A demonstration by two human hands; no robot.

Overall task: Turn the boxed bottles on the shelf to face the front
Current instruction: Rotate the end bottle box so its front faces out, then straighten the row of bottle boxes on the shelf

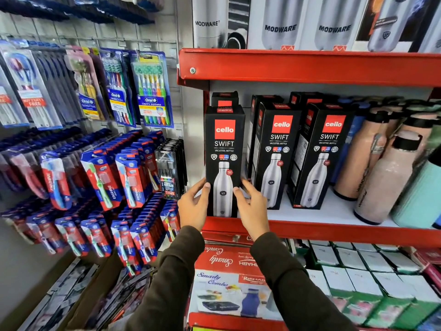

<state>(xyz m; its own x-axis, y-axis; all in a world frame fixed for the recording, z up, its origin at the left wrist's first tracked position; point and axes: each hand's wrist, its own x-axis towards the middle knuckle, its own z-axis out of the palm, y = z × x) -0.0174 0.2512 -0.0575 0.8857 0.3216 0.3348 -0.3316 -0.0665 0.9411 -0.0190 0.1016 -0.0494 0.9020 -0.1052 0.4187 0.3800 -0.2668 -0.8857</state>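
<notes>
Three black Cello Swift bottle boxes stand in a row on the white shelf [329, 212] with the red front lip. The leftmost box [224, 149] shows its printed front squarely to me, and both hands hold it near its base. My left hand [194, 206] presses its left edge. My right hand [251, 206] grips its right edge. The middle box [276, 151] and the right box [321, 154] stand a little turned, showing their fronts and a left side panel. More black boxes stand behind them.
Loose pink and mint bottles [386, 177] crowd the shelf's right end. Modware boxes [279, 22] fill the shelf above. Combo-set boxes [229, 280] and small white cartons lie on the shelf below. Hanging toothbrush packs [150, 91] cover the panel to the left.
</notes>
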